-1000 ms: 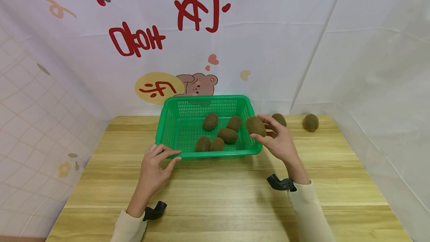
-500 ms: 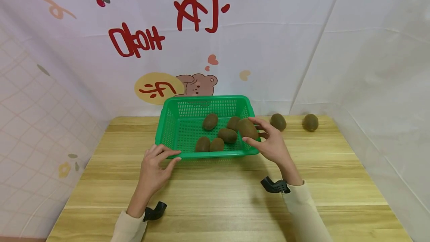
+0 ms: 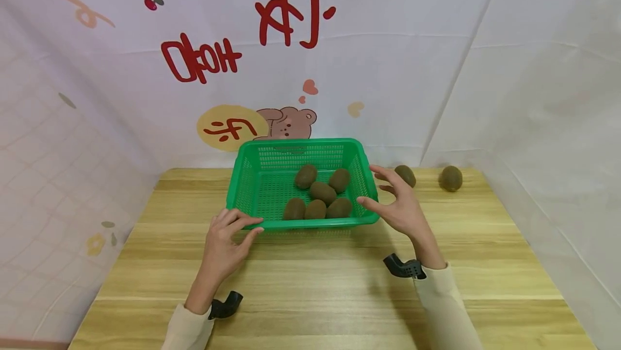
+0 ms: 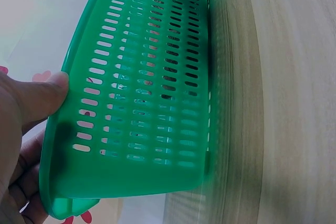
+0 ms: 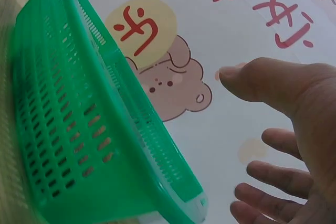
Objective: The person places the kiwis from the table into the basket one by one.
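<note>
From the head view, the left hand (image 3: pixel 224 242) rests its fingertips against the near left rim of the green basket (image 3: pixel 252 185), fingers gently bent, gripping nothing. The right hand (image 3: pixel 400 204) hovers spread wide and empty beside the basket's right wall. Six kiwis (image 3: pixel 322 192) lie inside, between the hands; two more kiwis (image 3: pixel 451 177) sit on the table (image 3: pixel 339 274) beyond the right hand.

In the left wrist view, the thumb touches the rim.

In the right wrist view, the fingers (image 5: pixel 273 174) are splayed, clear of the basket.

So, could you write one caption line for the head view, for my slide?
Six kiwis lie in a green basket; left hand touches its front rim, right hand open beside it.
</note>
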Demonstrator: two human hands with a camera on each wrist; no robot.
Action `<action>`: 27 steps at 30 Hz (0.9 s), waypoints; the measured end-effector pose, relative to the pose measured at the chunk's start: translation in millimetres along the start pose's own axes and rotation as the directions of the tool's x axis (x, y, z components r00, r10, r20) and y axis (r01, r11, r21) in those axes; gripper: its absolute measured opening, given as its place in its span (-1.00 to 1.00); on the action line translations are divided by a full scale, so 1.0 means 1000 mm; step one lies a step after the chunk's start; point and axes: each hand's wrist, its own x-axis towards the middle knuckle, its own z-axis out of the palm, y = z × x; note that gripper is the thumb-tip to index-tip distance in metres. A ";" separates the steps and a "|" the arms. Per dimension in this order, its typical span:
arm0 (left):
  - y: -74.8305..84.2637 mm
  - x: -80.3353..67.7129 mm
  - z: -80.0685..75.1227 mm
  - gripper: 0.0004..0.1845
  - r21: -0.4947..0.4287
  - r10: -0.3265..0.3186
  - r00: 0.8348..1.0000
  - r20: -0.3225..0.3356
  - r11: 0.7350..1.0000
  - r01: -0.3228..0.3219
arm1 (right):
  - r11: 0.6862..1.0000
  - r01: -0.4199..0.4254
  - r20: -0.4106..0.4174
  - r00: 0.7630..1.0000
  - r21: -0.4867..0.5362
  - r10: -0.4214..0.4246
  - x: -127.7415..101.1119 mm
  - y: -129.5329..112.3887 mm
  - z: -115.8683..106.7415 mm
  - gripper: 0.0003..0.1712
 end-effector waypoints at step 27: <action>-0.001 0.000 0.002 -0.75 0.001 0.016 1.000 -0.009 1.000 -0.016 | 0.968 -0.131 -0.072 0.990 -0.214 0.118 0.025 0.053 -0.035 0.22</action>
